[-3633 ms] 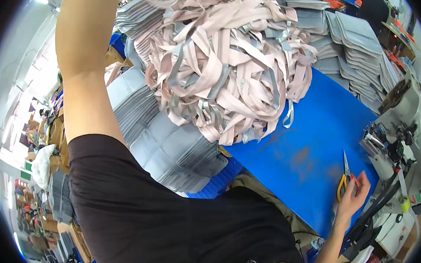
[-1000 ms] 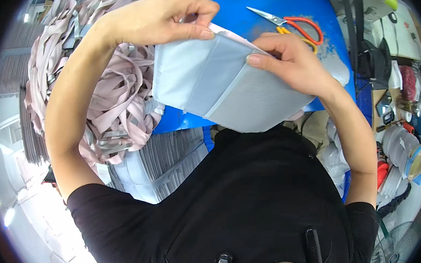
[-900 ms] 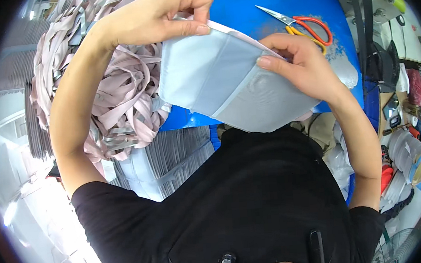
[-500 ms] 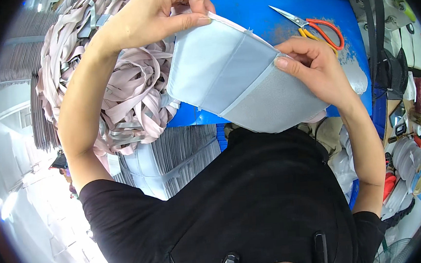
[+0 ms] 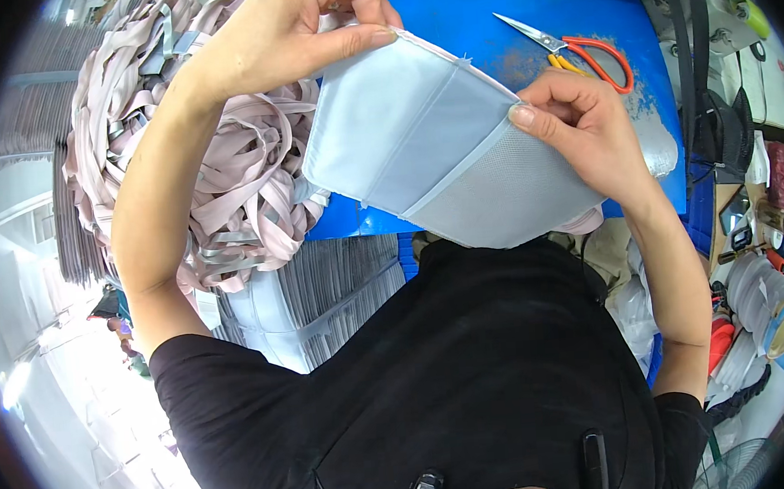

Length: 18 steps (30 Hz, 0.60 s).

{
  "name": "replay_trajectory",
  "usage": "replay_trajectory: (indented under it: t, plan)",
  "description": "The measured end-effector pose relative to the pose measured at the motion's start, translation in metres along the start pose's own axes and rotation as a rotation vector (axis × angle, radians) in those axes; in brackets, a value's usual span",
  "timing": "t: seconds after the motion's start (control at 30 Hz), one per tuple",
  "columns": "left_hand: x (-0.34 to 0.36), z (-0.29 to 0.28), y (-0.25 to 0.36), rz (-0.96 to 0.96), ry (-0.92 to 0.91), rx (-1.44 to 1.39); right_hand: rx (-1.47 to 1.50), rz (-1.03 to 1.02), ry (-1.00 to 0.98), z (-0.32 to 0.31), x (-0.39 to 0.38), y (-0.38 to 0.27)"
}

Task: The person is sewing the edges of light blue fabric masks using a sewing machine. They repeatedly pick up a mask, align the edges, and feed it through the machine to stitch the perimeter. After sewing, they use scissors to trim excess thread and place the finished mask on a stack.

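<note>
Together, hands point(image 5: 592, 135) pinch edge of smooth, pale-blue fabric panel point(image 5: 444, 136), rounded corner, grey mesh section point(image 5: 511, 186).

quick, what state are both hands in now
Left hand: closed, pinching the grey fabric panel by its upper edge.
Right hand: closed, pinching that edge farther right.

On my feed I see a plain black short-sleeved fabric shirt point(image 5: 436, 359) — two slim black plastic clips point(image 5: 595, 466) over it, plus thin black cord point(image 5: 316, 488).
</note>
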<state>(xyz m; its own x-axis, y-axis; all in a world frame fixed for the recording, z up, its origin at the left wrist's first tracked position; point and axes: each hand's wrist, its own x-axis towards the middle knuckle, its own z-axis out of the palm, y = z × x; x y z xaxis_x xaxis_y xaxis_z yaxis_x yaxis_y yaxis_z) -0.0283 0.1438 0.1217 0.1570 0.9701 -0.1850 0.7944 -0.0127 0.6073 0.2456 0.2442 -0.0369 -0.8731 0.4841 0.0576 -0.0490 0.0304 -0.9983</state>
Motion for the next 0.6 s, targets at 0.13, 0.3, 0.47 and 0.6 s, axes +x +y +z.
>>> replay_trajectory:
  t: [0.13,0.3,0.47,0.6]
  plan:
    - [0.001,0.003,-0.009,0.049,0.019,-0.068,-0.008,0.019,-0.008,-0.002,0.0,-0.003]
    - [0.008,0.001,-0.014,0.077,0.052,-0.056,-0.029,-0.03,-0.02,-0.006,0.005,-0.002]
    - [0.035,-0.011,-0.011,-0.007,0.044,-0.086,0.124,0.041,-0.007,-0.007,0.019,-0.003]
    - [0.064,-0.026,-0.047,0.053,0.046,-0.121,0.216,0.054,0.044,-0.008,0.042,0.002]
